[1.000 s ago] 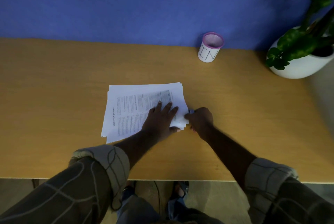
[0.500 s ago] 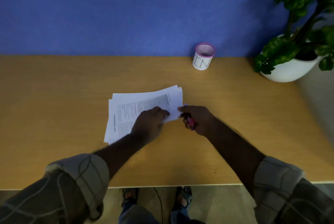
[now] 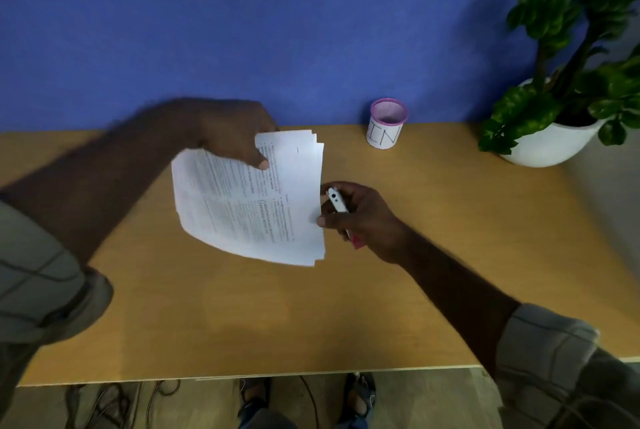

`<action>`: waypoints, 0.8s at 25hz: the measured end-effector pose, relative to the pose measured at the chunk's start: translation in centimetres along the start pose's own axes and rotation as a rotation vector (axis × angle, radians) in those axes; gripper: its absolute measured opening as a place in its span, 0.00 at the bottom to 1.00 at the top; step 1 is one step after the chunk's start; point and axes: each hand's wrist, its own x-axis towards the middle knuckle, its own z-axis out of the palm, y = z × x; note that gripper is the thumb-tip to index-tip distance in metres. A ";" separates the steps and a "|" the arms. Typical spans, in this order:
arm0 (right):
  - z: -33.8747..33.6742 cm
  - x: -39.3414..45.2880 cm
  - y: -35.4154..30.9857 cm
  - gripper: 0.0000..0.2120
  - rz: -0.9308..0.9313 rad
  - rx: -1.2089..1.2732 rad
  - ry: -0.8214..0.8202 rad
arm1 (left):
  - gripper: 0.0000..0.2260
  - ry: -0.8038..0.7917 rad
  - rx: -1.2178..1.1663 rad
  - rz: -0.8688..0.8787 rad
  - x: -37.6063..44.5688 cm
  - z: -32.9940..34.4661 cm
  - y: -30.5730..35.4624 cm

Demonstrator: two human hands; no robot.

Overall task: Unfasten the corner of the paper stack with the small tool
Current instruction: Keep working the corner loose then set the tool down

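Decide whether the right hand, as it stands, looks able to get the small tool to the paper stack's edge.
Probably yes. The right hand grips the small tool right beside the paper stack, which the left hand holds up; nothing lies between them.

Paper stack [image 3: 273, 206]: thin matt white printed sheets, edges fanned. Small tool [image 3: 337, 200]: smooth white plastic, pink end. Table [image 3: 450, 255]: smooth matt wood-look top. Cup [image 3: 386, 124]: fine mesh, paper label. Pot [image 3: 550, 146]: glossy white. Sleeve [image 3: 550, 352]: woven checked cloth.

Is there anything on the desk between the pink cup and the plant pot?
No, in the head view only bare wooden desk lies between the pink cup and the plant pot.
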 end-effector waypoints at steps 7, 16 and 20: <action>0.5 -0.6 5.3 0.16 0.431 0.261 0.251 | 0.24 0.042 0.077 -0.082 6.3 4.5 0.8; 0.4 -3.0 10.9 0.03 0.652 -0.006 0.617 | 0.28 0.352 -0.180 -0.315 8.1 28.7 4.6; -2.6 -3.2 10.8 0.13 0.493 -0.214 0.746 | 0.31 0.383 -0.119 -0.151 8.2 30.0 2.3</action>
